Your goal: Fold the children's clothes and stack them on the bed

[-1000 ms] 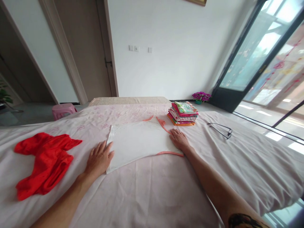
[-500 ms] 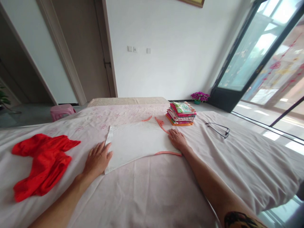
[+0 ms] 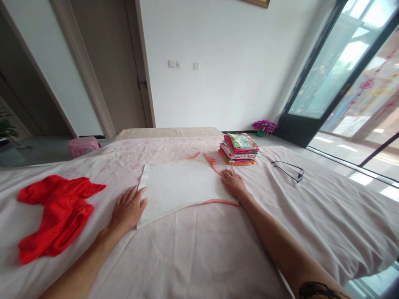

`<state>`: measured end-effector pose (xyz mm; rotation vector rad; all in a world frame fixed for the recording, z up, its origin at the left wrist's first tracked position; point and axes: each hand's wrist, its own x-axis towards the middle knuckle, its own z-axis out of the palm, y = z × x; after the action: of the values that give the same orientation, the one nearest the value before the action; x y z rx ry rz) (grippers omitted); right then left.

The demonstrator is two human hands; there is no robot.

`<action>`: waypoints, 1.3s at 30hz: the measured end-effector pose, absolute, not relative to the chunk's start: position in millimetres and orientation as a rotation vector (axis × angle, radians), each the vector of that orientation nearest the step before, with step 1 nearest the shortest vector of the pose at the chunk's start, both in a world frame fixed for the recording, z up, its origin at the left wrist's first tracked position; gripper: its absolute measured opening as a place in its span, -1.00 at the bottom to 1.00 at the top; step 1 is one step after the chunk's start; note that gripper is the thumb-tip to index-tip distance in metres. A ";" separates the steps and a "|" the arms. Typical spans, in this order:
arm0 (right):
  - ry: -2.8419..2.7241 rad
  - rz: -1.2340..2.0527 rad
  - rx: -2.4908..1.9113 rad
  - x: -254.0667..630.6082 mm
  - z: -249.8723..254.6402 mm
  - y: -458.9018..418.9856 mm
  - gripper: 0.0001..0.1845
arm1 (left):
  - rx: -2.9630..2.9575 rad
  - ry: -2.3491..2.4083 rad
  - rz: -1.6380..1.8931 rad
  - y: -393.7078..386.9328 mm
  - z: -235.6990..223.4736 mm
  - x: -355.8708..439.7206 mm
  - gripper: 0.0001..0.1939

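A white garment [image 3: 181, 187] with orange trim lies flat on the pale pink bed sheet [image 3: 199, 253]. My left hand [image 3: 128, 209] rests palm down at the garment's left edge, fingers spread and holding nothing. On the right edge my right hand [image 3: 233, 183] lies flat beside the orange trim, fingers extended.
A crumpled red garment [image 3: 54, 214] lies at the left of the bed. A stack of folded colourful clothes [image 3: 239, 148] sits beyond the white garment. A black hanger [image 3: 289, 170] lies to the right. A pink stool [image 3: 84, 145] and potted flowers [image 3: 263, 126] stand on the floor.
Both hands stay flat at the garment's edges; the left hand has shifted slightly. The view moved a little.
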<state>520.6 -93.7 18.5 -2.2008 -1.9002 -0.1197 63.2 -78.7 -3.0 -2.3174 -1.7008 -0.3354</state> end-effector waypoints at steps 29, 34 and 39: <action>-2.287 -0.127 -1.982 478.8 60.4 -16.2 -0.48 | -2.916 -1.445 -0.461 32.4 32.9 215.5 -0.42; -2.459 0.105 -1.712 439.1 29.8 47.8 -0.36 | -2.835 -1.549 -0.384 59.5 12.7 244.4 -0.40; -2.398 0.001 -1.789 461.5 10.0 87.6 -0.27 | -2.691 -1.652 -0.293 82.2 2.9 226.3 -0.37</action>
<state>461.5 87.6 10.0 -1.7885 -2.3977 0.0012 226.3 82.2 2.9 -2.6906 -1.6517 -0.2933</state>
